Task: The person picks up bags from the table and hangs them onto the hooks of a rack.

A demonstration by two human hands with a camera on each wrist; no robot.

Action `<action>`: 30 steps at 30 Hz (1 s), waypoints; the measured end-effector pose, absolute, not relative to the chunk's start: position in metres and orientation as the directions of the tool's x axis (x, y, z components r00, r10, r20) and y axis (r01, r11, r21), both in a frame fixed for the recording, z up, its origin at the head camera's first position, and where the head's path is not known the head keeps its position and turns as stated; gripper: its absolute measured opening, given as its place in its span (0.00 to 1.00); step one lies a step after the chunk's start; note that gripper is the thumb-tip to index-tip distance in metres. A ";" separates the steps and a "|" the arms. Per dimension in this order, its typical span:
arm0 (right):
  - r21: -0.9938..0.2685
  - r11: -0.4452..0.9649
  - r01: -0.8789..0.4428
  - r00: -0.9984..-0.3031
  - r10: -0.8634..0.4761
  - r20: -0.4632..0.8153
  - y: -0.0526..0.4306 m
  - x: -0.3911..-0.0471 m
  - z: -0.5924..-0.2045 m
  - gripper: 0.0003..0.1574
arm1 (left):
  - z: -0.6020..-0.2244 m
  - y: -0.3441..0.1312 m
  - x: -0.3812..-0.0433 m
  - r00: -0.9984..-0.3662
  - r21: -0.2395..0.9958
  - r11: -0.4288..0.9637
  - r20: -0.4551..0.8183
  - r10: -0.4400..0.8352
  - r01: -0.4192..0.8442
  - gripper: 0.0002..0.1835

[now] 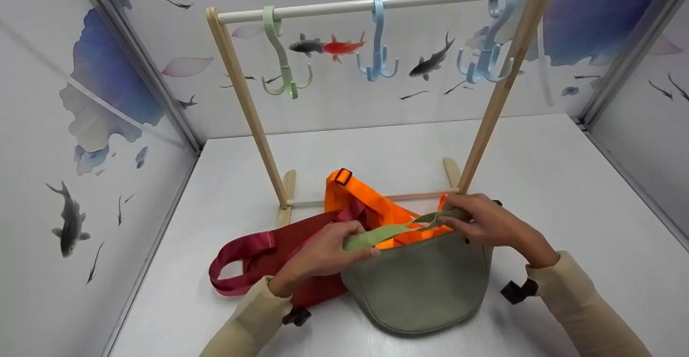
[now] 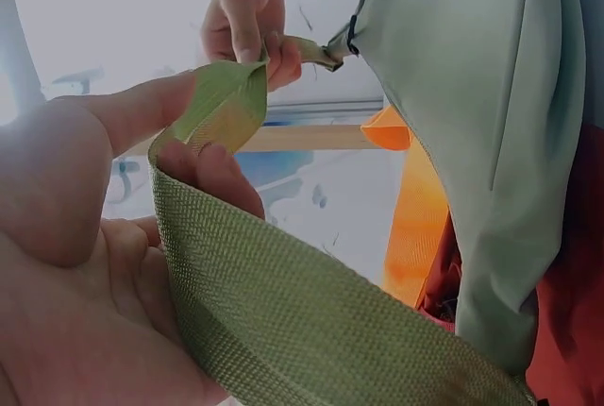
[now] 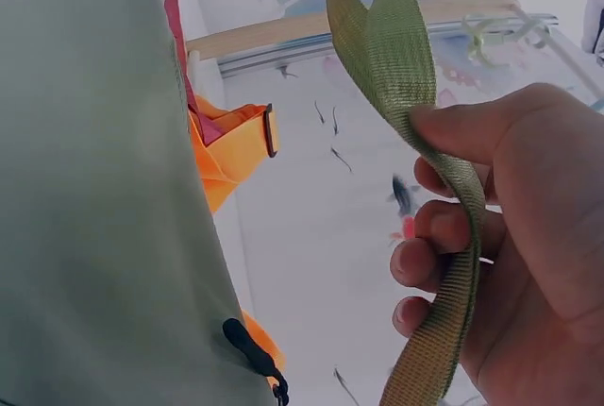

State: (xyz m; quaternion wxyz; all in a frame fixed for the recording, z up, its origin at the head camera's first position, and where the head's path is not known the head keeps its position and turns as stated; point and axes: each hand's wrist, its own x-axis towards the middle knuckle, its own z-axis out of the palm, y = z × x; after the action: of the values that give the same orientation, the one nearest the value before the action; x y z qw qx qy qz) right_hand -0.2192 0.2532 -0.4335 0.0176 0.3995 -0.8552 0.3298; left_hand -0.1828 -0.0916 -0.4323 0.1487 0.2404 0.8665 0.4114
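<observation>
A grey-green sling bag (image 1: 425, 287) stands at the front of the table, its webbing strap (image 1: 379, 235) lifted above the top edge. My left hand (image 1: 328, 246) holds the strap near the bag's left side; in the left wrist view the green strap (image 2: 311, 283) loops round past the thumb and fingers. Over the bag's right side, my right hand (image 1: 484, 222) pinches the same strap (image 3: 406, 57) between thumb and fingers, and there it runs down across the palm. A dark zipper pull (image 3: 248, 345) hangs on the bag in the right wrist view.
Behind lie a dark red bag (image 1: 317, 292) with a looped strap (image 1: 226, 271) and an orange bag (image 1: 371, 201) with a black buckle. A wooden rack (image 1: 242, 93) stands over them. From its white rail (image 1: 334, 7) hang a green hook (image 1: 282, 61) and two blue hooks (image 1: 378, 44).
</observation>
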 end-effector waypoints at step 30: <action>-0.688 0.340 -0.641 -0.706 -0.611 0.357 0.257 -0.214 -0.419 0.10 | -0.413 -0.099 -0.202 -0.796 0.897 0.353 -0.001 0.605 0.267 0.15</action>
State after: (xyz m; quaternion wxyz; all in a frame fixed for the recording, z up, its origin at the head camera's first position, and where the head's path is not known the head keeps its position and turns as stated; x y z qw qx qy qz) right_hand -0.2143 0.2565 -0.4190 0.0175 0.3827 -0.8183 0.4285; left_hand -0.2024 -0.0994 -0.4128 0.1690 0.2707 0.8048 0.5004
